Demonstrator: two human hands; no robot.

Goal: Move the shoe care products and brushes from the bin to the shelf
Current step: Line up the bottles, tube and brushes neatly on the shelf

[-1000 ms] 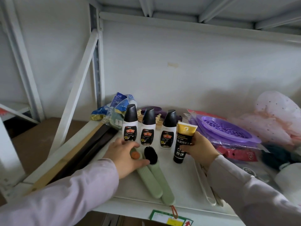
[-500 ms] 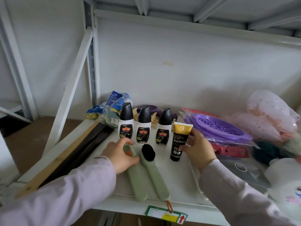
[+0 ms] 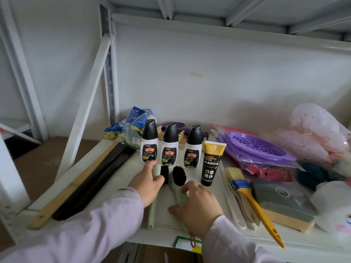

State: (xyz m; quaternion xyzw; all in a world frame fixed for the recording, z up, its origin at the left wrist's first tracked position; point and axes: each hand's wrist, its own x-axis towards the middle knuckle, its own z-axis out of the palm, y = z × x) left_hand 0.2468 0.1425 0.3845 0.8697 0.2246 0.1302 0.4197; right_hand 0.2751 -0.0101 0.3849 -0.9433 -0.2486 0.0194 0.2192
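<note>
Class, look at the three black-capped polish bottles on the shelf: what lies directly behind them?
Behind the polish bottles show wooden pegs and a purple item; the bottles cover the rest of both.

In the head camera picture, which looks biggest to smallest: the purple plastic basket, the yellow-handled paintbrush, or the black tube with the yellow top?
1. Yellow-handled paintbrush, longest but nearer the camera, so unsure against the basket.
2. Purple plastic basket.
3. Black tube with the yellow top, clearly smallest.

Both arms in pale lilac long sleeves [image 3: 106, 223], plain cuffs at wrists; hands bare.
</note>
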